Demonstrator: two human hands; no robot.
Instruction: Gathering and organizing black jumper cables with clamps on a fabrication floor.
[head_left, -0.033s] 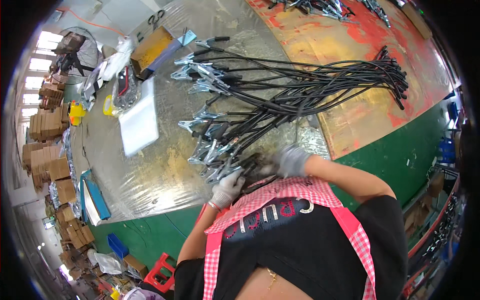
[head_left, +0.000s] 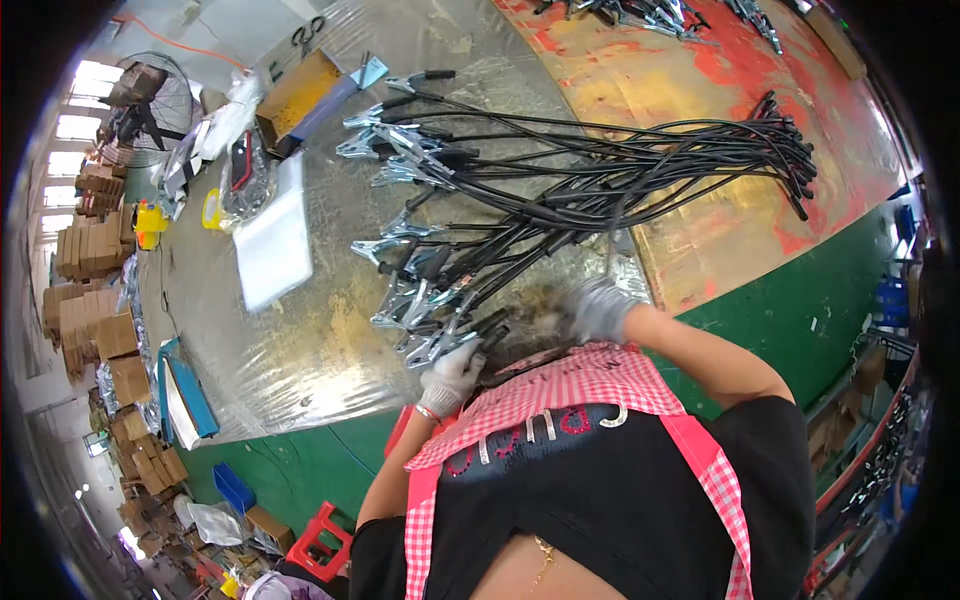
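Bag [head_left: 247,203] holds a red-black item [head_left: 241,163] — left hand [head_left: 452,380] curled round a clamp [head_left: 438,344], right hand [head_left: 603,311] too blurred to tell.

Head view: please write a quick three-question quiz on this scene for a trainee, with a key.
1. True or false: the left hand wears a glove.
2. What lies nearest the left hand? A) scissors; B) clamps; C) fan.
3. Which ends of the cables bear clamps, those toward the left or the right of the picture?

Key: 1. True. 2. B. 3. Left.
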